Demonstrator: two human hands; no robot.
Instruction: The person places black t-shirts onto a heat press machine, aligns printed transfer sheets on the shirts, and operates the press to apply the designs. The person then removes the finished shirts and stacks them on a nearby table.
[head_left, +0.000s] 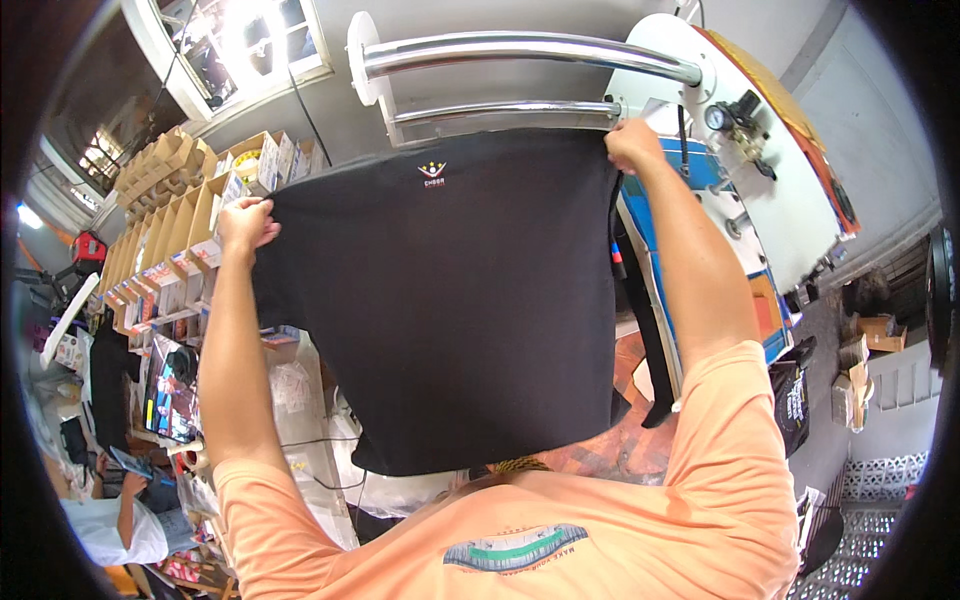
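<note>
A black T-shirt [460, 310] hangs spread out between my two hands, with a small printed emblem near its top edge. My left hand [247, 226] is closed on the upper left corner of the cloth, by the cardboard bins. At the upper right corner my right hand [634, 147] grips the fabric, close under the chrome rollers. Both arms are stretched out and raised. The cloth is pulled taut along the top and hangs looser at the bottom, in front of my orange shirt [520, 510].
A machine with a chrome roller [530, 50] and a white side panel [780, 190] stands ahead and right. Its pressure gauge [716, 118] sticks out. Cardboard bins [175, 225] line the left. A screen [172, 390] stands lower left, near another person's white sleeve [110, 525].
</note>
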